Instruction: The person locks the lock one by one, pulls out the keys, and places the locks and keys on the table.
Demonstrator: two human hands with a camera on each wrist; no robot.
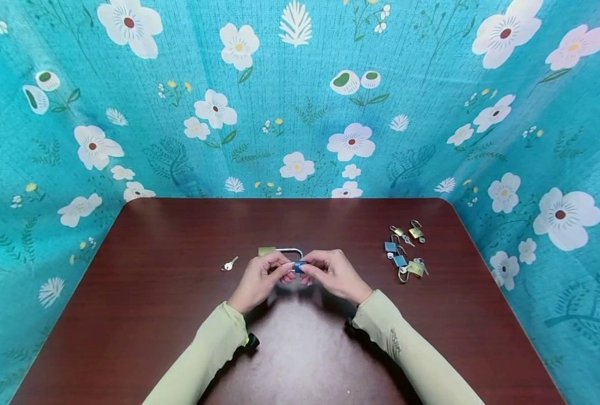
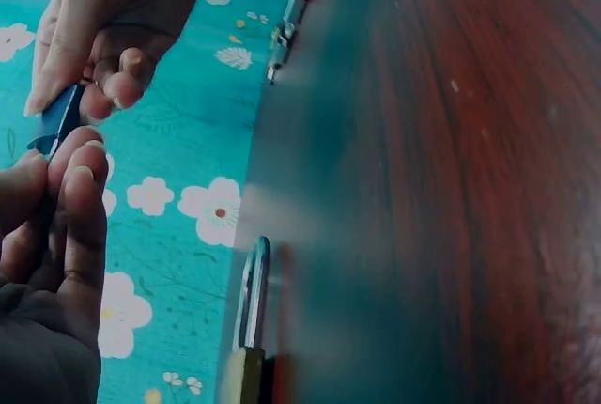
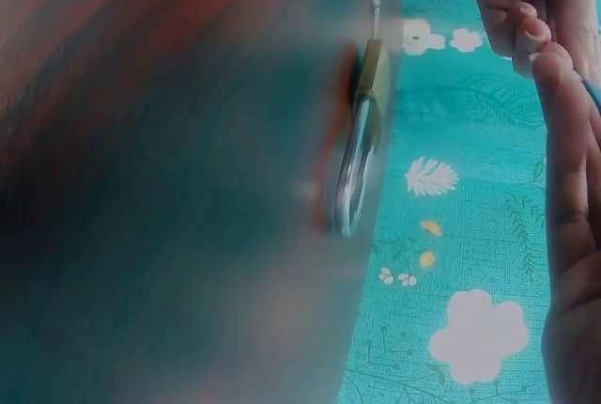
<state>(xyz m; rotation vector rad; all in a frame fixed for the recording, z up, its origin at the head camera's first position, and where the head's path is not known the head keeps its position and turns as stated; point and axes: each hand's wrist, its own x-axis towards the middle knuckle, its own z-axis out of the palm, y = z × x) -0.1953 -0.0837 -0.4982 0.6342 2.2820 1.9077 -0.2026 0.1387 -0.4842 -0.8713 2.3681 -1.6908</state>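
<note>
A small blue padlock (image 1: 300, 266) is held between both hands above the table. My right hand (image 1: 336, 271) pinches its body between thumb and fingers. From the other side, my left hand (image 1: 263, 278) pinches the end of it; in the left wrist view the left fingertips (image 2: 83, 174) cover whatever part is there. Just beyond the hands lies a large brass padlock (image 1: 266, 251) with a long steel shackle (image 2: 254, 291). The right wrist view shows only a sliver of the blue padlock (image 3: 593, 94) at its edge.
A silver key (image 1: 228, 265) on a ring lies left of the hands. At the right, a cluster holds several small padlocks, brass (image 1: 416, 232) and blue (image 1: 400, 260), with keys. The dark wooden table (image 1: 143, 315) ends at a flowered teal curtain (image 1: 259, 140).
</note>
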